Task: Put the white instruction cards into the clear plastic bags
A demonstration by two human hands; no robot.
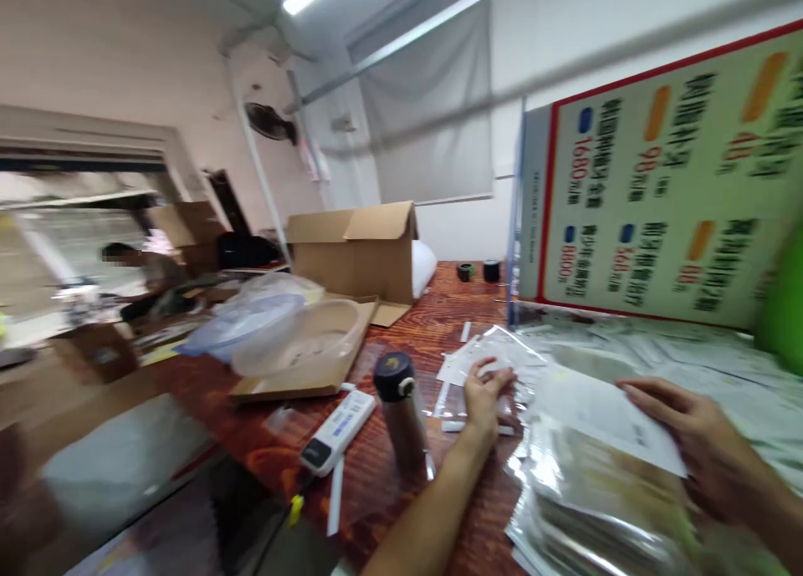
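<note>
My left hand point(484, 396) is over the table with its fingers curled inward; whether they grip the film under them is not clear. Around those fingers lies a clear plastic bag point(447, 399) with white paper sheets point(461, 367). My right hand point(674, 417) is closed on the edge of a white card point(611, 413) with small print. That card rests at a slant on a thick pile of clear plastic bags point(565, 517), whose shiny edges stick out to the left. Part of the right hand's fingers is hidden by the card.
A steel flask point(401, 417) with a dark lid stands left of my left forearm, beside a white power strip point(339, 434). Farther back are clear plastic lids point(301, 342), an open carton point(351, 254) and tape rolls point(491, 270). A printed sign board point(665, 183) rises behind scattered papers point(708, 384).
</note>
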